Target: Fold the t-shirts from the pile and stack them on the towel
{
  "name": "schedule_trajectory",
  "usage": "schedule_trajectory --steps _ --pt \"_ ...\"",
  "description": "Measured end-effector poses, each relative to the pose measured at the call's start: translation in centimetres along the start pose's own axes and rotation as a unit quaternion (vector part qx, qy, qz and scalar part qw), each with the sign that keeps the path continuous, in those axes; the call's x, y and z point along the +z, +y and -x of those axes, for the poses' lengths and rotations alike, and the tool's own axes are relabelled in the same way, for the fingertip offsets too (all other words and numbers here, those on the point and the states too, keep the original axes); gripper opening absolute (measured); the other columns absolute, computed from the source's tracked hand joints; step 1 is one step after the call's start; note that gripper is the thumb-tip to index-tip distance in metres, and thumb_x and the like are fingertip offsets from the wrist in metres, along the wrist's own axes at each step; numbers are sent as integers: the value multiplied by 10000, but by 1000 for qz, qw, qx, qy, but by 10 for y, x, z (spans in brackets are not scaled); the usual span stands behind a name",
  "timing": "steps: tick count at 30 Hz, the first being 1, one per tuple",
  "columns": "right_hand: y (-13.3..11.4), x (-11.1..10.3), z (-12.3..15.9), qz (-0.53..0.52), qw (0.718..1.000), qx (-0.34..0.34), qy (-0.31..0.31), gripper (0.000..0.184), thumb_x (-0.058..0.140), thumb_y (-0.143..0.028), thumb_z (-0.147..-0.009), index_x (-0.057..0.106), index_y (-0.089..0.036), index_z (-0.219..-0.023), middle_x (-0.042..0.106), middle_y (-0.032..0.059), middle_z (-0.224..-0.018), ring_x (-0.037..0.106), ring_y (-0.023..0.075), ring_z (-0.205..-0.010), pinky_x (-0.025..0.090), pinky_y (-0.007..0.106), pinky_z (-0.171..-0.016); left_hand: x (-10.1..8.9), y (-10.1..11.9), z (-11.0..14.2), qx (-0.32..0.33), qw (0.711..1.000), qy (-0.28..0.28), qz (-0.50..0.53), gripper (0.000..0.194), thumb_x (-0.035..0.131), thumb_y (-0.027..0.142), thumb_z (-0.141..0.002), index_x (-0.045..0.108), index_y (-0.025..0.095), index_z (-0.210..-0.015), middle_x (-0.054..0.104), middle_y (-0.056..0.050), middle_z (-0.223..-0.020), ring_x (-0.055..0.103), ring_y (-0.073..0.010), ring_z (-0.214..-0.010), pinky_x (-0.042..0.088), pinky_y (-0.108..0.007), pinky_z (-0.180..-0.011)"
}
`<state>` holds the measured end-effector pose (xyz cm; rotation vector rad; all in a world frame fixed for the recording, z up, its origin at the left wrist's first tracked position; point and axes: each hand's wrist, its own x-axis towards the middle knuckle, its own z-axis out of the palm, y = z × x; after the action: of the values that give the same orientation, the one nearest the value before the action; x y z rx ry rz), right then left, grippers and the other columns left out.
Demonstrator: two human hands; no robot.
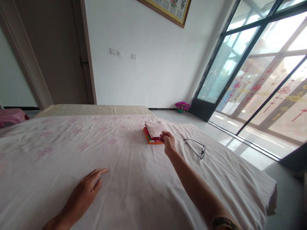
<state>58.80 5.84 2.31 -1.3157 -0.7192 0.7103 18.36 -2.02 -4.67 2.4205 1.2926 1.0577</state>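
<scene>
A small stack of folded cloths [154, 131], pale pink on top with red and orange layers under it, lies on a white bedsheet with pink motifs [72, 150]. My right hand [168, 140] reaches out to the stack's near right corner, fingers curled and pinching its edge. My left hand [88, 187] rests flat on the sheet close to me, fingers stretched out and holding nothing.
A pair of dark-framed glasses [196, 148] lies on the sheet right of my right hand. The bed's right edge drops to a grey floor. Large glass doors [259, 80] stand at right, a pink flower pot [182, 106] by the wall, a pink stool [11, 116] at far left.
</scene>
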Motion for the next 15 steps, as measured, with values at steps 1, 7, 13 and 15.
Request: schedule_trajectory --steps 1,7,13,15 --pt "-11 3 -9 85 991 -98 -24 224 521 -200 -791 661 -214 -966 710 35 -909 673 186 -847 559 353 -842 0 0 0 -1 1000 -3 1 325 461 322 -908 693 265 -1128 744 -16 -1128 708 -167 -1037 560 -258 -929" --pt "-54 40 -72 547 785 -270 -109 474 355 -505 -987 542 -344 -1392 414 6 -1546 228 327 -1469 131 636 -1158 0 -2 1 -5 1000 -14 0 295 467 321 -922 715 289 -1077 747 7 -1105 709 -157 -1026 562 -258 -933" --pt "-16 54 -86 656 680 -220 -244 524 239 -586 -998 400 -442 -1476 378 -8 -1567 264 350 -1429 104 726 -1095 1 -5 0 6 999 -24 -20 287 482 300 -916 726 306 -1068 744 17 -1118 701 -153 -1046 557 -269 -956" --pt "-4 51 -85 659 668 -232 -256 525 227 -590 -997 392 -455 -1476 434 -6 -1530 318 335 -1390 95 721 -1097 2 -5 0 10 999 -23 -20 286 483 298 -914 727 306 -1062 743 15 -1117 700 -152 -1043 555 -269 -959"
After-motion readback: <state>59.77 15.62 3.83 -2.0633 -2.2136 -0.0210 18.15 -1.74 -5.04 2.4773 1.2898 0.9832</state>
